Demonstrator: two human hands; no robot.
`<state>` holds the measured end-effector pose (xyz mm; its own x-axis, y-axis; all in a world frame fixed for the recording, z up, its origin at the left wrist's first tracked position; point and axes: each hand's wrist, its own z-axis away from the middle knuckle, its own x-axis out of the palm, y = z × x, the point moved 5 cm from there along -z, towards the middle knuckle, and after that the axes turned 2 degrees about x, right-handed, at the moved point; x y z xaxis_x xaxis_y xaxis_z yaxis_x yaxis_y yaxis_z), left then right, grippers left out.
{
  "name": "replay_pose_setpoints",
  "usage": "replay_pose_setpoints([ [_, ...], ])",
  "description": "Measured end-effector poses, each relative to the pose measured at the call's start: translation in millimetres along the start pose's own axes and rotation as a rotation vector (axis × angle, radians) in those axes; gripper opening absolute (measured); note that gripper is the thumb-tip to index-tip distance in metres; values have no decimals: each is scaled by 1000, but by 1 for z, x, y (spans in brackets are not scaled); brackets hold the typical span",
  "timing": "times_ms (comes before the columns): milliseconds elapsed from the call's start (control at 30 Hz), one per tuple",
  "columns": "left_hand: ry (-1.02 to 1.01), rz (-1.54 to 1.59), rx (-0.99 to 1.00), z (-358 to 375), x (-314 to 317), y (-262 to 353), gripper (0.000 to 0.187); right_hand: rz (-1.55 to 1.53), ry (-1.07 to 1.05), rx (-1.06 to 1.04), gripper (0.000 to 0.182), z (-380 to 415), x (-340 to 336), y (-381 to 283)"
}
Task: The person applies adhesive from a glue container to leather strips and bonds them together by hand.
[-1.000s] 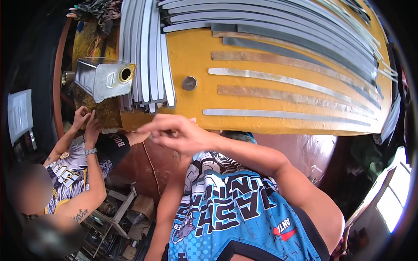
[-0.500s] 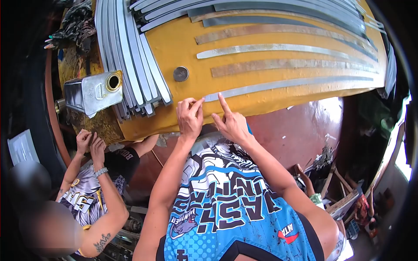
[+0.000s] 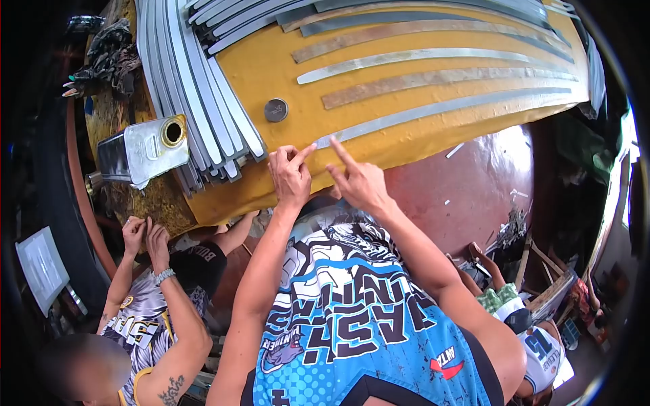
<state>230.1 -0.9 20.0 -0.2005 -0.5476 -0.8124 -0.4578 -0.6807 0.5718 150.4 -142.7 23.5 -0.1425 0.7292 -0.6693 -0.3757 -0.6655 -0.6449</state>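
Observation:
A long, thin grey strip (image 3: pixel 433 111) lies along the near edge of a table covered in yellow sheeting (image 3: pixel 233 193). My left hand (image 3: pixel 291 177) is at its left end, thumb and forefinger pinched together on the tip. Just beside it, my right hand (image 3: pixel 362 186) stretches its forefinger onto the strip's surface, with the thumb held apart. Beyond the grey strip lie a brownish strip (image 3: pixel 406 82) and a pale silvery strip (image 3: pixel 386 61). A small round metal lid (image 3: pixel 276 109) sits left of the strips.
Stacked grey strips (image 3: pixel 196 95) with pale edges lie to the left, beside an opened metal can (image 3: pixel 143 150). Dark rags (image 3: pixel 108 57) lie at the far left. Another person's hands (image 3: pixel 145 237) are at the table's left corner. More people sit at lower right.
My right forefinger has slid left along the strip, closer to my left fingertips. My left hand keeps its pinch at the strip's end. The whole view has shifted slightly.

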Motion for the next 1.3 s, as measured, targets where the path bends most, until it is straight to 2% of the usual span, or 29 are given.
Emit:
replay_pose_setpoints([
  [100,33,8,57,-1,-2,4,42,137,147,152,78,-1,-13,13],
  [333,25,-4,58,1,-2,3,45,255,86,172,88,-1,0,5],
  [433,17,-11,66,2,-1,3,46,325,107,107,86,2,4,5],
  [500,18,-13,76,1,-1,2,46,317,62,-26,86,3,14,-6],
  [600,17,-12,67,-1,-1,-2,41,316,35,-35,81,1,16,-18],
  [667,35,280,-78,-9,-6,-12,37,274,62,-55,81,-2,15,-19],
  [733,27,297,-120,-22,-11,-7,34,253,0,-26,73,-1,6,-21],
  [800,36,224,117,-44,-16,33,33,271,-7,-19,70,-2,6,-15],
  [867,-92,67,293,-61,-3,80,26,291,-10,-17,67,-3,16,-5],
  [900,-87,68,297,-69,10,88,26,199,43,-54,55,-4,19,-4],
  [967,-321,-147,399,-77,44,107,24,52,-27,17,48,-4,23,0],
  [1000,-316,-147,400,-76,48,114,24,55,-24,14,48,-1,25,-3],
  [1067,-428,-376,357,-73,60,120,28,129,574,-328,48,11,1,-25],
  [1100,-479,-379,280,-68,68,122,37,225,577,-390,54,7,8,-25],
  [1133,-477,-386,275,-59,74,129,37,258,442,-423,63,12,19,-21],
  [1200,-513,-515,232,-46,86,141,50,33,-398,17,69,2,41,-19],
  [1233,-510,-514,229,-43,89,147,50,16,-423,80,69,5,32,-20],
  [1267,-652,-499,162,-40,94,150,60,1,-447,143,70,8,24,-21],
  [1300,-796,-481,95,-36,94,152,73,266,-4,34,73,4,18,-9],
])
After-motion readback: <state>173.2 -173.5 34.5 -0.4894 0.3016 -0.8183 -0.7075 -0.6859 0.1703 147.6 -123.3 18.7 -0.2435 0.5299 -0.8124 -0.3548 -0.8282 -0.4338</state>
